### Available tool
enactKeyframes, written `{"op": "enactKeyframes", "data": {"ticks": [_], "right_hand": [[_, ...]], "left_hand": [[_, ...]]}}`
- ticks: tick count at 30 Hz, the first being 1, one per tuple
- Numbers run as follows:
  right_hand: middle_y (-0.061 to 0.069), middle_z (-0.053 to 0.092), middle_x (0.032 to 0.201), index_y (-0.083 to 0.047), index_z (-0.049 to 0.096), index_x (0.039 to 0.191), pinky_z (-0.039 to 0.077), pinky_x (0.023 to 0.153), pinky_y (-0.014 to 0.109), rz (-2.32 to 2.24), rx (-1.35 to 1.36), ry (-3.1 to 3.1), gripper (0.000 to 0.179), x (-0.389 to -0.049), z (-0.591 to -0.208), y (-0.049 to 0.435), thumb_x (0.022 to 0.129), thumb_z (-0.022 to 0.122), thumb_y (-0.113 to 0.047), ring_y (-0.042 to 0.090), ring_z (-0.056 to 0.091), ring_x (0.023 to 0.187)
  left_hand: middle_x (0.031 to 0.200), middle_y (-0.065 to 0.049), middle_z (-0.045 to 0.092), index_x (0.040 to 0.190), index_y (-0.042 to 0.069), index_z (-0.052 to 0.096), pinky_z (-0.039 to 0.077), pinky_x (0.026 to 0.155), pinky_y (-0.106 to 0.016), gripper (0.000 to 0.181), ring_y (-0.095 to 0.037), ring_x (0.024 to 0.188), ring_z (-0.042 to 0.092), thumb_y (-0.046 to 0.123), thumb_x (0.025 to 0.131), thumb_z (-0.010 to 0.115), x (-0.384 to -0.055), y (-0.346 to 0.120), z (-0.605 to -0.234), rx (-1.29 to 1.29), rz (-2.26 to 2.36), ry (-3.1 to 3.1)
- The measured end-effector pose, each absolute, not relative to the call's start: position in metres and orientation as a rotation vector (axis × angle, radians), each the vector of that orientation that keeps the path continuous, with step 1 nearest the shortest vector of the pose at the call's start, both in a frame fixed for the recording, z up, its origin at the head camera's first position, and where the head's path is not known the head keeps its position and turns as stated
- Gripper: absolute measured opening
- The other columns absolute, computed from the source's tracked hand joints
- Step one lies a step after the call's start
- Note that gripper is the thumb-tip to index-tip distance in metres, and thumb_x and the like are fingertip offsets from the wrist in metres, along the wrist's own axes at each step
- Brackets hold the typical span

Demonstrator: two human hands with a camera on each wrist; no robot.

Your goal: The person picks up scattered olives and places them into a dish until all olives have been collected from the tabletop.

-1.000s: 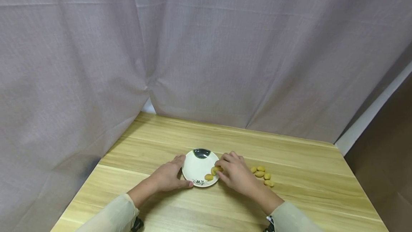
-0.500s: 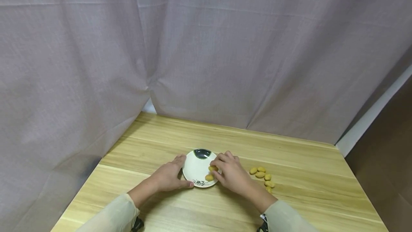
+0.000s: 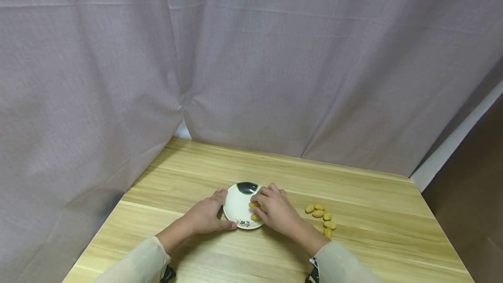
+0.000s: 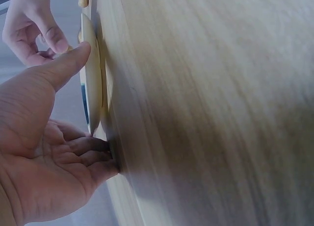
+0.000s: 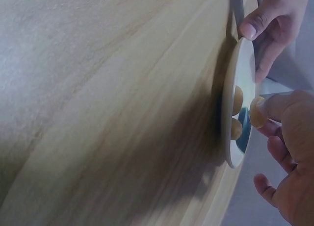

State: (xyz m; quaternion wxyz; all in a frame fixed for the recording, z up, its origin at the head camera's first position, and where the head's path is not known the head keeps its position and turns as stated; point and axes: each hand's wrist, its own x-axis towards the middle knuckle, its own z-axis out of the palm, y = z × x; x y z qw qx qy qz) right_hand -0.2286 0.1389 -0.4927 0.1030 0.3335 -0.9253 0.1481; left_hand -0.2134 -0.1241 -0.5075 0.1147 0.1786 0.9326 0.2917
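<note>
A small white plate [image 3: 237, 202] with a dark green patch and a floral print rests on the wooden table. My left hand [image 3: 207, 215] lies against its left side, thumb on the near rim and fingers loosely extended along the far left edge. Over the plate's right part, my right hand [image 3: 275, 211] pinches a small yellow oval piece [image 5: 257, 113] between thumb and forefinger. Two similar pieces lie on the plate in the right wrist view, one higher piece [image 5: 238, 99] and one lower piece [image 5: 236, 129]. In the head view, the right hand hides part of the plate.
Several more yellow oval pieces [image 3: 318, 214] lie on the table [image 3: 377, 222] to the right of the plate, some partly behind the right forearm. A grey-mauve curtain [image 3: 251, 77] hangs behind the table and along its left side.
My right hand has moved left with the pinched piece, farther over the plate. More of the pieces on the table show beside the forearm. The left hand has stayed at the rim.
</note>
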Motion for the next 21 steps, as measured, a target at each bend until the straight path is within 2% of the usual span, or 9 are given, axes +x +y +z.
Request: {"op": "enactKeyframes", "data": {"ticks": [11, 21], "right_hand": [[0.003, 0.081, 0.118, -0.015, 0.083, 0.112, 0.056, 0.094, 0.051, 0.45, 0.981, -2.767, 0.015, -0.232, -0.499, 0.132, 0.099, 0.085, -0.023, 0.018, 0.058, 0.102], [0.002, 0.082, 0.115, -0.015, 0.084, 0.107, 0.056, 0.092, 0.053, 0.437, 0.987, -2.759, 0.01, -0.235, -0.505, 0.13, 0.099, 0.085, -0.021, 0.017, 0.058, 0.099]], "left_hand": [[0.178, -0.027, 0.031, 0.17, -0.009, 0.03, 0.032, 0.137, -0.06, 0.124, -0.044, 0.167, 0.033, 0.063, 0.087, 0.088, -0.212, -0.125, -0.507, 0.523, 0.856, 2.733], [0.178, -0.028, 0.03, 0.17, -0.008, 0.029, 0.032, 0.137, -0.061, 0.122, -0.045, 0.167, 0.033, 0.062, 0.088, 0.088, -0.212, -0.125, -0.509, 0.537, 0.865, 2.737]]}}
